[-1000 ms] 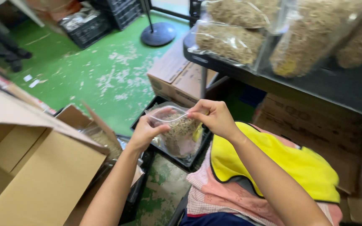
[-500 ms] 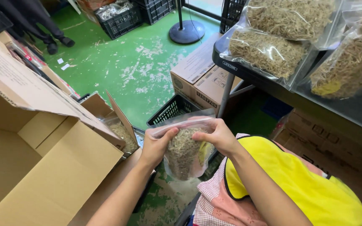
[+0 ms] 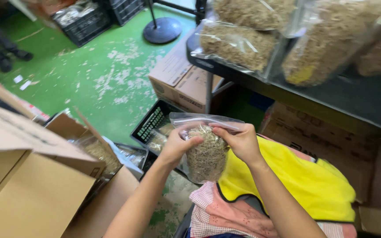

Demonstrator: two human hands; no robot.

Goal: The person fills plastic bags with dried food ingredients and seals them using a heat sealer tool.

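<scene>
Both my hands hold a clear plastic zip bag (image 3: 206,154) filled with dry, straw-like brownish material. My left hand (image 3: 177,147) grips its left side near the top. My right hand (image 3: 239,141) pinches the top seal strip from the right. The bag hangs upright in front of my lap, above a black plastic crate (image 3: 151,125) on the floor.
An open cardboard box (image 3: 31,185) stands at lower left with more clear bags beside it. A dark shelf (image 3: 340,92) at upper right carries several filled bags (image 3: 239,44). Cardboard boxes (image 3: 177,79) sit under the shelf. A yellow cloth (image 3: 314,185) and pink fabric cover my lap.
The bag has come up out of the crate and closer to me. My hands have shifted to its top edge, and the view has swung right.
</scene>
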